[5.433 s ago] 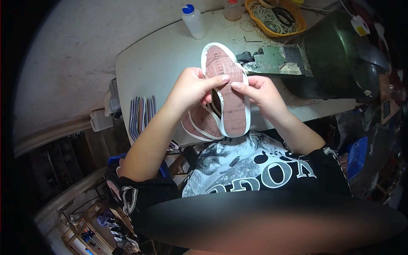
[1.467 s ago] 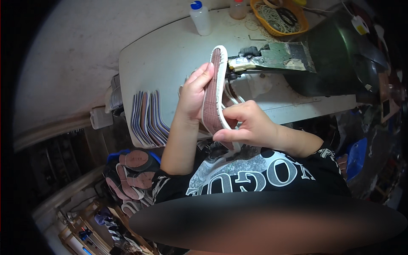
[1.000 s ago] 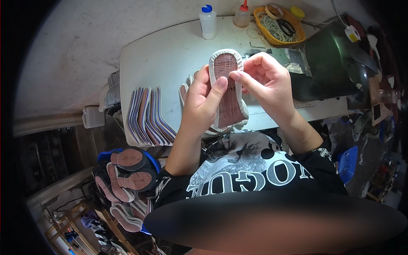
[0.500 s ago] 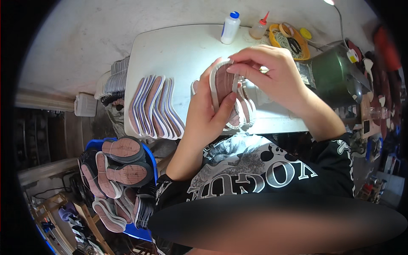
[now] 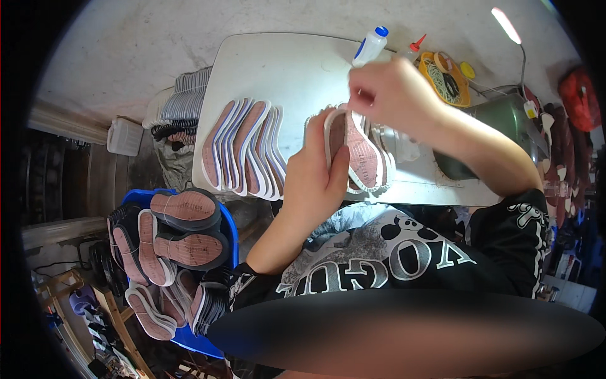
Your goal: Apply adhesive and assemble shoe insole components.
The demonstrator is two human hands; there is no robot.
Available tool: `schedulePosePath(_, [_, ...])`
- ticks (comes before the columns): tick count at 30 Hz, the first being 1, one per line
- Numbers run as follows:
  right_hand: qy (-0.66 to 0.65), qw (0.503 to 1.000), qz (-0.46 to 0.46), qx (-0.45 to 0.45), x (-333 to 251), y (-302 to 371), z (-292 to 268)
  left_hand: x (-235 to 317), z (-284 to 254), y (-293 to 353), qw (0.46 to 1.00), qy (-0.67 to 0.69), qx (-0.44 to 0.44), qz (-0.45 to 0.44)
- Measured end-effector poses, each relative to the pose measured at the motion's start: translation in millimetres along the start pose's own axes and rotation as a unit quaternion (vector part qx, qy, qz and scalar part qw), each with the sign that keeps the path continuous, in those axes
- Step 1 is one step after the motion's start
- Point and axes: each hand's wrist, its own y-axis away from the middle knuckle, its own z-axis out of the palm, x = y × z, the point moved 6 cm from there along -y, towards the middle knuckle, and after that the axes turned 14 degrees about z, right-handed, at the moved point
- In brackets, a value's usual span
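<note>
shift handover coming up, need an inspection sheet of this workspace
Surface: white table, brightly lit near the middle
Job's things: pink-brown shoe sole in hand; row of soles standing close together at left; more soles right of the held one
Clutter: blue-capped bottle, red-tipped bottle, yellow basket holding pale cord
Grippers: left hand, fingers round the held sole; right hand, blurred near its far end, contact unclear
Cables: thin cord or neck below the lit lamp
Surroundings: blue bin holding dark-edged soles; white canister
</note>
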Motion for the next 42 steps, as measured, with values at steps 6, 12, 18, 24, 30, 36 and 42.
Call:
schedulePosePath(6, [-0.158, 0.984, -0.051, -0.062, 2.1, 8.4, -9.4, -1.7, -7.3, -1.0, 0.998, 0.061, 0.001, -0.018])
schedulePosePath(12, [0.061, 0.991, -0.103, -0.060, -13.8, 14.1, -3.8, 5.6, -1.2, -7.1, 0.998, 0.021, -0.043, -0.037])
schedulePosePath(18, [-0.179, 0.976, 0.059, -0.107, 13.3, 25.9, -6.4, -0.5, 14.7, -4.8, 0.996, 0.090, 0.003, 0.003])
schedulePosePath(24, [-0.252, 0.954, 0.113, -0.120, 27.9, 52.3, -4.4, 4.3, 33.2, -3.7, 0.992, 0.121, -0.007, -0.022])
schedulePosePath(30, [-0.116, 0.990, 0.073, 0.018, 21.9, 69.5, -17.9, 25.5, 41.6, -7.3, 0.996, -0.048, 0.011, 0.068])
schedulePosePath(36, [-0.136, 0.987, 0.050, 0.069, 30.9, 59.8, -11.5, 13.1, 40.0, -4.6, 0.995, -0.034, 0.018, 0.090])
schedulePosePath(42, [-0.352, 0.910, 0.172, -0.136, 42.9, 49.6, 10.8, 2.3, 41.4, -0.8, 0.994, 0.090, 0.049, 0.033])
